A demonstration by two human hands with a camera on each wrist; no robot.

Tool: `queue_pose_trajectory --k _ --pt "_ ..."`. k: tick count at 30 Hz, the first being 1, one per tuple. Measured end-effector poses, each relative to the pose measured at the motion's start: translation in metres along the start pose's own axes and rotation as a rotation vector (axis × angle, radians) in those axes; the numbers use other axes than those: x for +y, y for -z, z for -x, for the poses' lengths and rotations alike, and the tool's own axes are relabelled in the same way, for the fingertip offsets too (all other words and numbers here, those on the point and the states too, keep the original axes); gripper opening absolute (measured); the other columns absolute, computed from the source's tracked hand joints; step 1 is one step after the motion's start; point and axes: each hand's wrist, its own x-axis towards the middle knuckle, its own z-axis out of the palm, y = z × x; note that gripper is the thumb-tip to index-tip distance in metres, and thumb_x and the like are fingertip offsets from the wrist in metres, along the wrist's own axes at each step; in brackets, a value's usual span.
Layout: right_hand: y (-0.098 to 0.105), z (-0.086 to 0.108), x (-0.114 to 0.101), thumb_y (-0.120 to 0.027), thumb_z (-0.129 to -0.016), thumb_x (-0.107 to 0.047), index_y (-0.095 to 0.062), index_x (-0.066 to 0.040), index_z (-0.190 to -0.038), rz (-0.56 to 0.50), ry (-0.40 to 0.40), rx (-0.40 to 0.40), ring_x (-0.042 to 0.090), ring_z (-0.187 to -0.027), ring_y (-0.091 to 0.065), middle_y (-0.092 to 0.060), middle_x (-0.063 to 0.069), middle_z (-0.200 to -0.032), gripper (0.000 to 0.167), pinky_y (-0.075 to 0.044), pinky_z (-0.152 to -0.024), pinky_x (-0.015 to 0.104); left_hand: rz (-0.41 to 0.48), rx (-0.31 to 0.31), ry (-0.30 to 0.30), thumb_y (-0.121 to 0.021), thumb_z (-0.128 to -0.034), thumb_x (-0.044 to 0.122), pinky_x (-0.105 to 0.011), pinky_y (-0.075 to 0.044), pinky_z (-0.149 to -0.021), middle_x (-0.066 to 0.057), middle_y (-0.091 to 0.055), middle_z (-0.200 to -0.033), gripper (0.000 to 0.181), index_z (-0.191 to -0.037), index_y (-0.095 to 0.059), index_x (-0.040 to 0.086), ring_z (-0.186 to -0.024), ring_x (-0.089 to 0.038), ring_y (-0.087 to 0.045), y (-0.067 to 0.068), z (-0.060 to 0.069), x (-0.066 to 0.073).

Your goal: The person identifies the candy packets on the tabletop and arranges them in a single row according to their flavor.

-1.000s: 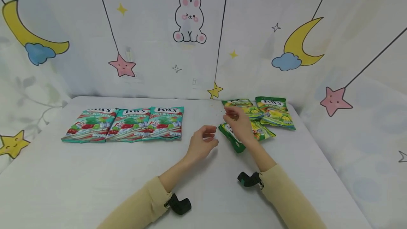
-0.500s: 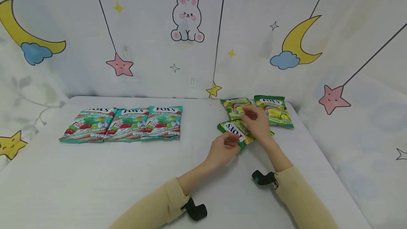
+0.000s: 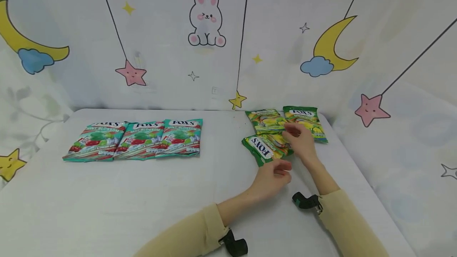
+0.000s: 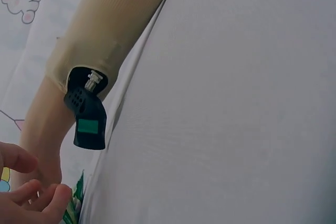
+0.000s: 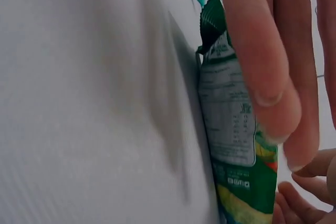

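A green FOX'S bag (image 3: 265, 148) lies tilted on the table, its lettering turned. Over its right end, my right hand (image 3: 301, 144) has loosely bent fingers; whether they touch it is unclear. My left hand (image 3: 271, 177) is just below the bag with fingers half bent, holding nothing visible. Behind are two more green bags, one left (image 3: 265, 121) and one right (image 3: 308, 117). In the right wrist view, fingers (image 5: 262, 51) extend in front of the green bag's printed back (image 5: 228, 114). The left wrist view shows left-hand fingers (image 4: 37, 203) near a green bag edge (image 4: 77, 198).
Three teal FOX'S Mint Blossom bags, left (image 3: 96, 142), middle (image 3: 140, 140) and right (image 3: 181, 138), stand out in a row on the left of the white table (image 3: 107, 201). A printed curtain (image 3: 160, 43) hangs behind the table. Black cameras (image 3: 235, 245) are on both wrists.
Both hands have moved right, the left one also nearer the table's front edge. More of the tilted green bag's front shows now. The head view has shifted slightly.
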Motion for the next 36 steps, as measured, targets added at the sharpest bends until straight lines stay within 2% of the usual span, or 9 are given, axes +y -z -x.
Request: queue_pose_trajectory --k 4,9,13,20,26,30,36 --pt "0.005 0.000 0.006 -0.064 -0.096 -0.014 -0.064 0.000 -0.127 0.026 -0.016 0.007 0.031 -0.114 -0.060 -0.065 0.020 -0.124 0.034 -0.047 -0.095 0.034 0.000 -0.006 0.049 -0.065 -0.0915 0.011 -0.018 -0.052 -0.089 -0.011 -0.065 -0.128 0.042 -0.133 -0.060 0.005 -0.105 -0.009 -0.065 -0.008 -0.001 0.000" --pt "0.011 0.000 0.015 -0.062 -0.096 -0.015 -0.065 0.002 -0.124 0.091 -0.057 0.020 0.032 -0.109 -0.061 -0.067 0.023 -0.120 0.032 -0.046 -0.083 0.024 -0.027 0.041 0.117 -0.066 -0.0900 0.014 -0.025 -0.050 -0.098 -0.009 -0.059 -0.138 0.054 -0.142 -0.052 0.012 -0.120 -0.018 -0.061 -0.013 0.000 0.000" --pt "0.015 -0.001 0.021 -0.064 -0.096 -0.017 -0.068 0.002 -0.120 0.125 -0.083 0.031 0.030 -0.106 -0.062 -0.069 0.022 -0.116 0.031 -0.044 -0.075 0.018 -0.017 0.072 0.135 -0.064 -0.0894 0.013 -0.029 -0.049 -0.102 -0.009 -0.055 -0.143 0.060 -0.147 -0.047 0.012 -0.125 -0.022 -0.059 -0.014 0.000 0.000" --pt "0.016 0.001 0.026 -0.065 -0.096 -0.020 -0.069 0.003 -0.116 0.142 -0.113 0.031 0.031 -0.105 -0.062 -0.069 0.023 -0.114 0.031 -0.045 -0.073 0.021 -0.017 0.094 0.152 -0.065 -0.0875 0.014 -0.034 -0.050 -0.102 -0.012 -0.055 -0.142 0.062 -0.147 -0.046 0.014 -0.123 -0.024 -0.060 -0.013 0.000 0.001" --pt "0.016 0.004 0.026 -0.065 -0.096 -0.021 -0.071 0.001 -0.113 0.152 -0.116 0.028 0.026 -0.100 -0.061 -0.070 0.021 -0.111 0.029 -0.045 -0.072 0.021 -0.018 0.095 0.152 -0.065 -0.0866 0.013 -0.035 -0.051 -0.101 -0.013 -0.055 -0.142 0.063 -0.146 -0.047 0.016 -0.123 -0.025 -0.060 -0.013 0.001 0.002" --pt "0.015 0.004 0.026 -0.066 -0.096 -0.022 -0.070 0.000 -0.116 0.135 -0.127 0.012 0.026 -0.101 -0.061 -0.070 0.021 -0.113 0.031 -0.045 -0.072 0.021 -0.029 0.105 0.171 -0.065 -0.0861 0.014 -0.035 -0.050 -0.101 -0.011 -0.054 -0.143 0.064 -0.147 -0.046 0.019 -0.122 -0.024 -0.060 -0.013 0.002 0.002" --pt "0.014 0.003 0.026 -0.067 -0.095 -0.024 -0.068 -0.002 -0.122 0.103 -0.191 -0.006 0.024 -0.105 -0.059 -0.068 0.020 -0.118 0.035 -0.045 -0.074 0.020 -0.050 0.123 0.208 -0.065 -0.0873 0.017 -0.038 -0.051 -0.101 -0.013 -0.057 -0.138 0.065 -0.148 -0.044 0.020 -0.121 -0.024 -0.061 -0.010 0.005 0.003"
